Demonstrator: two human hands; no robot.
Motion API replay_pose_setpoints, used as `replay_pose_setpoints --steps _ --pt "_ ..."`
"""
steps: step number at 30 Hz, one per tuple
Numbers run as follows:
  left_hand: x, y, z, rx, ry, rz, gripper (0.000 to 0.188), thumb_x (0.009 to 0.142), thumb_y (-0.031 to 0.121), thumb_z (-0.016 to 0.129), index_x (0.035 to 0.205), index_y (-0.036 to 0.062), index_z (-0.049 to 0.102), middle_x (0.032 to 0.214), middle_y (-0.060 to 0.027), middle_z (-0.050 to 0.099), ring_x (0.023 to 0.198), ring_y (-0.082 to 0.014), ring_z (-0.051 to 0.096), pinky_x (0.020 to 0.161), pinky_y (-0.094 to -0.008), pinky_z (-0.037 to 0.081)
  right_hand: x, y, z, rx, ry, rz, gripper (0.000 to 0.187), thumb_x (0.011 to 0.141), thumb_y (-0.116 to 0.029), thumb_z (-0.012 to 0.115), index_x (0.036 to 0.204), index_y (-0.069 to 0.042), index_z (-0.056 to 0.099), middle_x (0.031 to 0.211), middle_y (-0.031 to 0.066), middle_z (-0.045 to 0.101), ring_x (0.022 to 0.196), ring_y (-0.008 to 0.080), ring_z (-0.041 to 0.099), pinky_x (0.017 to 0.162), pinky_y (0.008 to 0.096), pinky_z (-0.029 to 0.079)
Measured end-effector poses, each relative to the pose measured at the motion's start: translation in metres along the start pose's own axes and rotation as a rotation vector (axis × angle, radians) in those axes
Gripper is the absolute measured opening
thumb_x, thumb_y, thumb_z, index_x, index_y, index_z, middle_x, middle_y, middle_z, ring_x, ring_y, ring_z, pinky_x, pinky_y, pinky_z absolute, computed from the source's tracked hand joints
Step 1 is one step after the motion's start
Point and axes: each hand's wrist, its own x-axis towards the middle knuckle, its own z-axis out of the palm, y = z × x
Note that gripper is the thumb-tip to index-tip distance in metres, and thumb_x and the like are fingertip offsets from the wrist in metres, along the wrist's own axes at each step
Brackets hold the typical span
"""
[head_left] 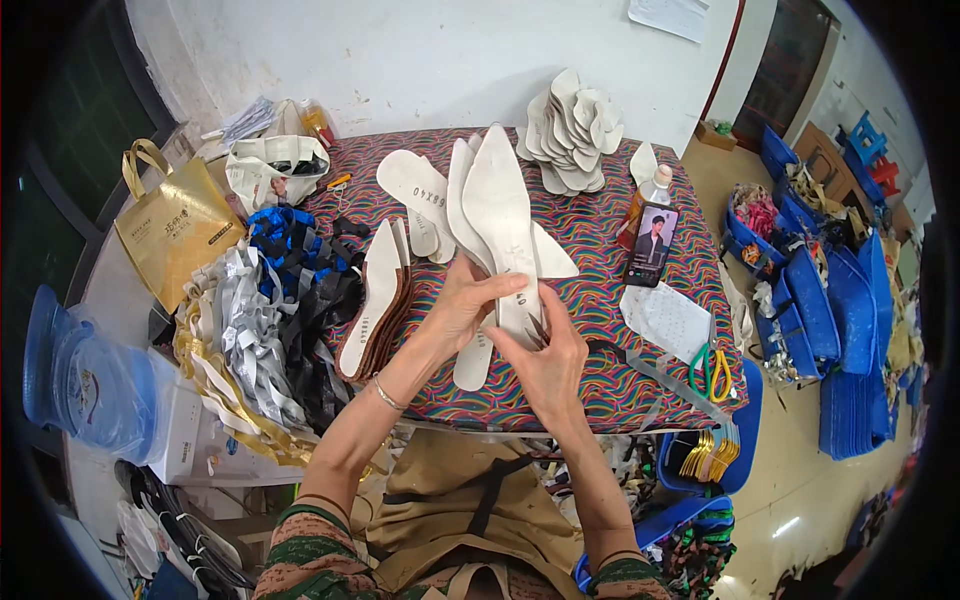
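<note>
"Where are the white insoles (503, 215)?"
"Held over the table (605, 395): left hand (475, 303) clasping their waist, right hand (553, 355) gripping the heel end."
"Any room?"
"Bare cloth along the front edge, right of the right hand; scissors (720, 377) near the front right corner."
"Pointing?"
"Top one's toe to the back edge, long axis front to back."

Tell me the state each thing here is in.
Left hand: gripping white insoles
Right hand: gripping white insoles
White insoles: overlapping, fanned
Phone: upright, screen lit
Bottle: upright, behind phone
Gold bag: handles raised
White bag: open, filled
Insole pile: stacked loosely
Brown-edged insoles: stacked
</note>
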Motion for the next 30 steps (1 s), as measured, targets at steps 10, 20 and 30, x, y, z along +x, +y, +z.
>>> replay_pose_setpoints --steps 10,20,30 --pt "-0.033 0.022 -0.007 -0.021 -0.174 -0.111 0.065 0.077 0.005 0.072 0.132 -0.0074 0.038 0.105 -0.0195 0.064 0.080 -0.0273 0.070 0.071 -0.0375 0.060 0.035 0.015 -0.044 0.347 -0.264 0.230 0.029 0.088 -0.019 0.069 0.104 0.004 0.067 0.083 0.0032 0.068 0.056 0.0021 0.039 0.048 0.0218 0.028" --pt "-0.054 -0.001 0.010 0.278 0.004 -0.016 0.067 0.072 -0.003 0.074 0.129 -0.0035 0.039 0.101 -0.0102 0.062 0.084 -0.0159 0.066 0.072 -0.0296 0.056 -0.004 0.026 -0.012 0.273 -0.095 0.100 0.019 0.090 -0.012 0.064 0.096 0.005 0.066 0.065 0.0123 0.064 0.056 0.0101 0.057 0.053 0.0282 0.045" --pt "-0.080 0.057 -0.038 0.352 0.111 -0.156 0.081 0.059 0.003 0.077 0.132 -0.0031 0.042 0.090 -0.0101 0.061 0.075 -0.0179 0.062 0.068 -0.0300 0.053 0.035 0.064 -0.120 -0.006 -0.018 0.169 0.014 0.087 -0.012 0.067 0.085 0.002 0.067 0.060 -0.0013 0.058 0.051 0.0036 0.048 0.045 0.0235 0.033"
